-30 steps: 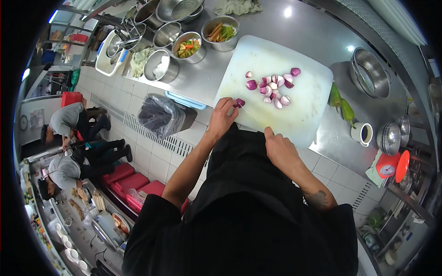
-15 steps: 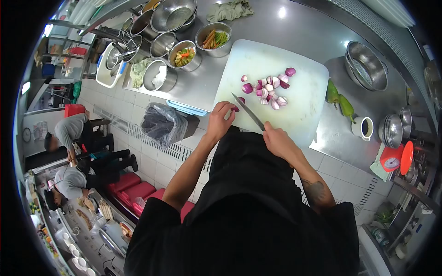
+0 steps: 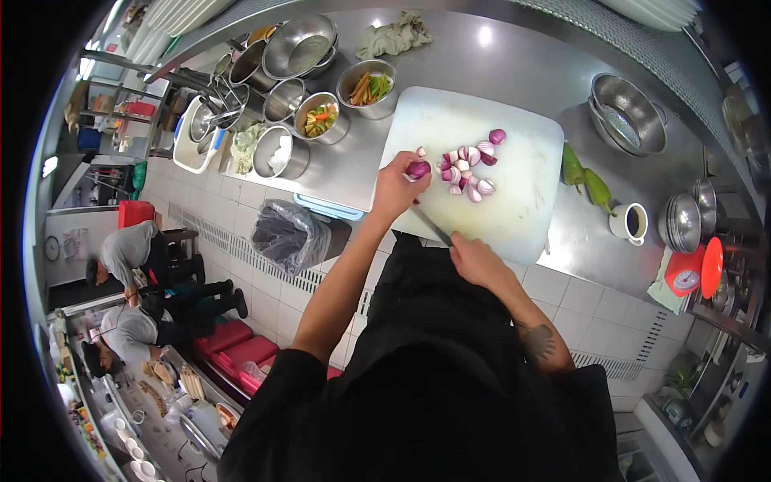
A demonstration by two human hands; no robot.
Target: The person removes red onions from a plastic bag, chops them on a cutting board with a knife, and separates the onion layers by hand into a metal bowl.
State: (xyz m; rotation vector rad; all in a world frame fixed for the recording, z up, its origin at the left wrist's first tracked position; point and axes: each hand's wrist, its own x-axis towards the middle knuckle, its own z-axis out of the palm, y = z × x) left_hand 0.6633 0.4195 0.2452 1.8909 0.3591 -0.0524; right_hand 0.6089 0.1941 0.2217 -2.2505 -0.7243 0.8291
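My left hand (image 3: pixel 396 189) is at the near left part of the white cutting board (image 3: pixel 522 209), its fingers closed around a purple piece of red onion (image 3: pixel 418 169). In my right hand (image 3: pixel 477 259) is the handle of a knife (image 3: pixel 432 222), low over the board's near edge. The blade points up and left, with its tip close to my left hand. Cut red onion chunks (image 3: pixel 463 170) lie in a loose pile in the middle of the board. One rounder onion piece (image 3: pixel 498 136) sits just beyond them.
Metal pots of cut vegetables (image 3: pixel 321 118) stand left of the board. Two green peppers (image 3: pixel 597 189), a white mug (image 3: pixel 629 223) and a colander (image 3: pixel 629 114) are to the right. A lined bin (image 3: pixel 289 235) stands below the counter. Two people in grey shirts (image 3: pixel 128 255) work behind at left.
My left hand has moved forward and closed on the larger onion piece. The knife has drawn back slightly, toward me. The whole view has shifted a little.
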